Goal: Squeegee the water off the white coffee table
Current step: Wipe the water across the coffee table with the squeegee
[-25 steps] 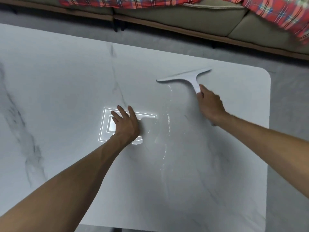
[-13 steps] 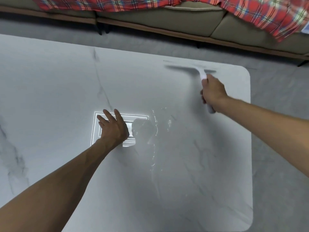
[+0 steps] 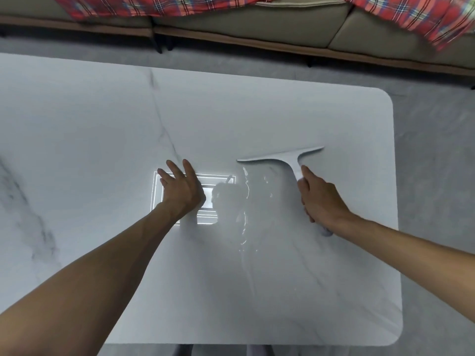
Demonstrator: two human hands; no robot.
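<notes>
The white marble-patterned coffee table (image 3: pixel 257 111) fills most of the view. My right hand (image 3: pixel 321 199) grips the handle of a white squeegee (image 3: pixel 282 158), whose blade lies across the table just right of centre. A shiny streak of water (image 3: pixel 244 209) runs down the table surface below the blade's left end. My left hand (image 3: pixel 181 190) rests flat on the table with fingers spread, left of the water.
A bright rectangular reflection of a ceiling light (image 3: pixel 205 201) glows on the table beside my left hand. A beige sofa (image 3: pixel 295 24) with a red plaid blanket (image 3: pixel 411 14) stands beyond the table's far edge. Grey floor (image 3: pixel 437 176) lies to the right.
My right hand pushed the squeegee up to the far right corner of the table, then drew it back toward me to the middle. My left hand stayed pressed on the table.
</notes>
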